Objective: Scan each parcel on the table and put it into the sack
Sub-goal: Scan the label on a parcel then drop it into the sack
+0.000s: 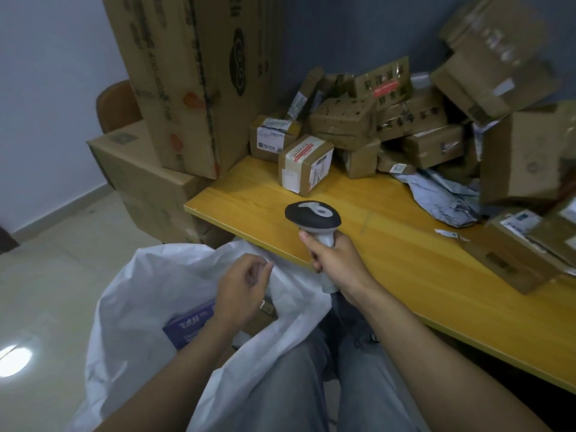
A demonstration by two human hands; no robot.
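My right hand (335,257) grips the handle of a black-and-white barcode scanner (311,217), held over the near edge of the yellow wooden table (389,244). My left hand (244,283) hovers over the open white sack (149,291), fingers loosely curled, holding nothing. Inside the sack lies a purple box (190,322). A taped cardboard parcel (305,163) stands nearest on the table, with another labelled parcel (272,137) behind it. Several more parcels (405,126) are heaped at the back.
Large cardboard boxes (187,82) are stacked left of the table on the tiled floor. A grey plastic mailer (445,198) and more boxes (523,254) crowd the table's right side. My legs in grey trousers (311,385) are below, beside the sack.
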